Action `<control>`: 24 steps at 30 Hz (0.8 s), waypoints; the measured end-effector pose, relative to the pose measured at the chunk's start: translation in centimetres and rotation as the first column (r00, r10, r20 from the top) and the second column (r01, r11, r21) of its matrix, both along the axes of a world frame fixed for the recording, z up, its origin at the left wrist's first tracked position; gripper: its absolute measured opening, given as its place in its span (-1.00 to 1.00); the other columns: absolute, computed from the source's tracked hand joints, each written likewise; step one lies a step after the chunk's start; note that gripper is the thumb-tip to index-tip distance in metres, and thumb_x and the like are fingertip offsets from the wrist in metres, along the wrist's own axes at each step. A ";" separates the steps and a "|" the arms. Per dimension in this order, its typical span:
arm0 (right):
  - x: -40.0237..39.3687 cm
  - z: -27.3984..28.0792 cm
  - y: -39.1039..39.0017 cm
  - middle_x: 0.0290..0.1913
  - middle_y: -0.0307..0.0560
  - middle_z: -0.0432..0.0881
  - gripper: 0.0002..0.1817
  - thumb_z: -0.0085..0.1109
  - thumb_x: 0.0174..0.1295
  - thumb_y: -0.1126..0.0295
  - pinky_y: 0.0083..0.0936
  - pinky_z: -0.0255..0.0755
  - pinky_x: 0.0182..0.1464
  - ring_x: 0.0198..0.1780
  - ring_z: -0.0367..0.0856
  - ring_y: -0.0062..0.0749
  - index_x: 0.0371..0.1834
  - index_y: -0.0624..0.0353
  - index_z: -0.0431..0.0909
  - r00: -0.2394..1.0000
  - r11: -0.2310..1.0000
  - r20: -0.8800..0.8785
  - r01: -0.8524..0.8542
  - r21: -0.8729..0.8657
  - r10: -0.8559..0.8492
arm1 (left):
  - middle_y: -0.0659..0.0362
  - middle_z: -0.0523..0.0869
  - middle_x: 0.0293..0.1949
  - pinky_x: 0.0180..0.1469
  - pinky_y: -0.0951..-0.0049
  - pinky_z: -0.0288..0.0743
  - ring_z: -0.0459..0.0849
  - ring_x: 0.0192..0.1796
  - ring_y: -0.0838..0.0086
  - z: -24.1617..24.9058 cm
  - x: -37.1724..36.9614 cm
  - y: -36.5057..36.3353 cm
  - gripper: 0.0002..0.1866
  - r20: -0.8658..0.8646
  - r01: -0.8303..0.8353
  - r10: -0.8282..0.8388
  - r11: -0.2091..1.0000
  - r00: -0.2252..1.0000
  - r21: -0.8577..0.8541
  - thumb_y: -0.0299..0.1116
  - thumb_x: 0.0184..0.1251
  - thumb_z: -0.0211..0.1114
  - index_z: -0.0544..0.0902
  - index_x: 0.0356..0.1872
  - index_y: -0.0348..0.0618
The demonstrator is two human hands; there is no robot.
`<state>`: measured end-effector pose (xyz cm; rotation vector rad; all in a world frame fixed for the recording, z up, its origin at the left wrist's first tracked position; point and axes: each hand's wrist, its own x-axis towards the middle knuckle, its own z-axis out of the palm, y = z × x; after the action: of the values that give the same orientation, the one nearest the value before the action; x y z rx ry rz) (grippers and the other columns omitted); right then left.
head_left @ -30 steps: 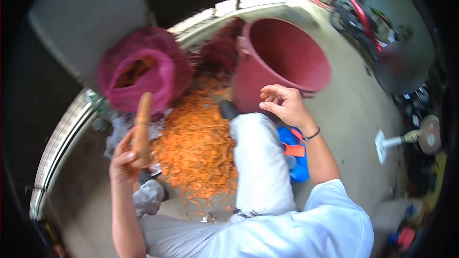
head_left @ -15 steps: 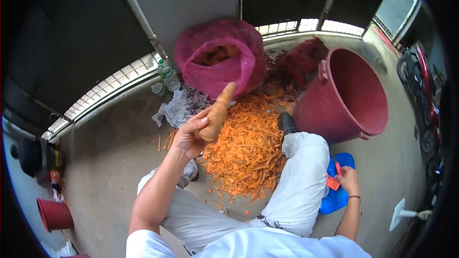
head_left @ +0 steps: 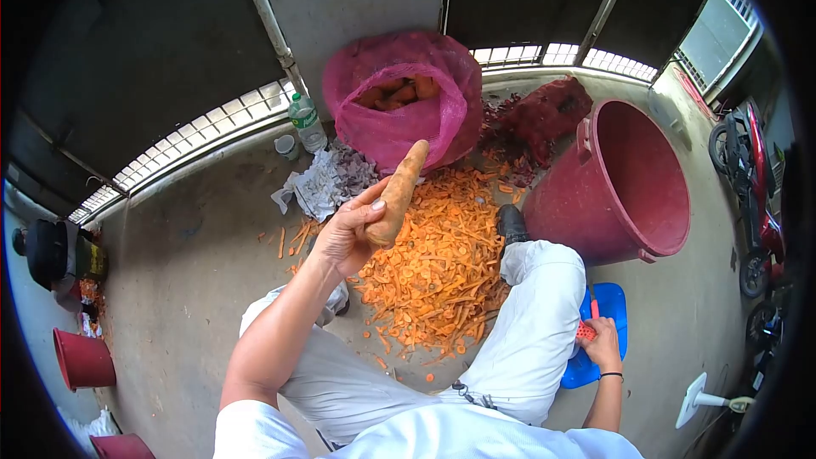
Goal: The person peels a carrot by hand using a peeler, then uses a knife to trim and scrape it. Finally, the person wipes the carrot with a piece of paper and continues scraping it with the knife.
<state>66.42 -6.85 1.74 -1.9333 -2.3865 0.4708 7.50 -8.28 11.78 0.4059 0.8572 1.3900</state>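
Observation:
A long unpeeled carrot [head_left: 399, 198] stands tilted up in my left hand [head_left: 344, 234], fingers and thumb wrapped round its thick end. Below it a big heap of orange carrot peelings and slices [head_left: 429, 268] covers the floor between my legs. Beside my right knee, my right hand [head_left: 602, 344] is closed on a red piece with small holes [head_left: 586, 331], partly hidden by the fingers. That hand is over a blue plastic surface [head_left: 614, 314], where a slim red handle [head_left: 594, 308] also shows.
A pink mesh sack [head_left: 399, 132] of carrots stands against the wall, near a plastic bottle [head_left: 308, 123] and crumpled paper [head_left: 319, 187]. A large maroon bin [head_left: 569, 195] leans beyond my right knee. Red buckets [head_left: 85, 359] stand left; a motorcycle [head_left: 752, 178] is at right.
My right hand has moved slightly down and closed round the red holed piece. The left hand keeps the carrot raised, a little further right in view. The camera view has shifted slightly.

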 end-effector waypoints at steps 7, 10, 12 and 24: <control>2.4 -1.7 0.2 -0.28 -0.03 0.74 -0.67 0.62 -0.04 0.48 -0.27 0.58 -0.07 -0.19 0.68 -0.14 -0.20 0.32 0.73 0.996 0.999 -0.082 0.022 -0.040 -0.025 | 0.12 0.70 0.03 -0.41 0.42 0.45 0.68 -0.21 0.35 -1.7 -0.4 -0.3 -0.43 0.212 -0.010 0.030 0.996 0.977 -0.093 -0.03 0.51 0.31 0.51 0.43 -0.06; 3.2 -2.2 0.8 -0.27 -0.20 0.75 -0.80 0.49 0.18 0.55 -0.49 0.56 -0.14 -0.27 0.67 -0.47 -0.15 0.29 0.71 0.785 0.905 -0.466 0.281 -0.318 -0.408 | 0.09 0.69 -0.03 -0.45 0.41 0.42 0.65 -0.27 0.33 -2.0 -0.4 -0.3 -0.51 0.238 -0.022 0.056 0.989 0.970 -0.144 -0.05 0.60 0.19 0.54 0.37 -0.07; 3.0 -1.6 1.9 -0.23 -0.27 0.73 -0.86 0.34 0.35 0.59 -0.62 0.53 -0.18 -0.28 0.62 -0.67 -0.05 0.28 0.69 0.706 0.944 -0.628 0.212 -0.254 -0.328 | 0.09 0.68 -0.05 -0.45 0.40 0.42 0.63 -0.29 0.33 -2.4 -0.6 -0.3 -0.53 0.246 -0.012 0.051 0.988 0.968 -0.156 -0.05 0.61 0.17 0.54 0.36 -0.07; -22.0 15.1 9.6 -0.29 -0.11 0.68 -0.76 0.48 0.20 0.56 -0.49 0.49 -0.22 -0.28 0.65 -0.44 -0.05 0.28 0.78 0.562 0.867 -0.693 -0.461 0.191 0.452 | 0.10 0.66 -0.13 -0.45 0.43 0.35 0.57 -0.32 0.37 -2.5 0.7 -0.4 -0.57 0.245 0.071 -0.023 0.979 0.969 -0.190 -0.07 0.59 0.16 0.57 0.29 -0.07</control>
<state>44.45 2.78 16.82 -0.7874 -2.2387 1.0379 8.16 -8.71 9.25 0.0999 0.7698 1.2662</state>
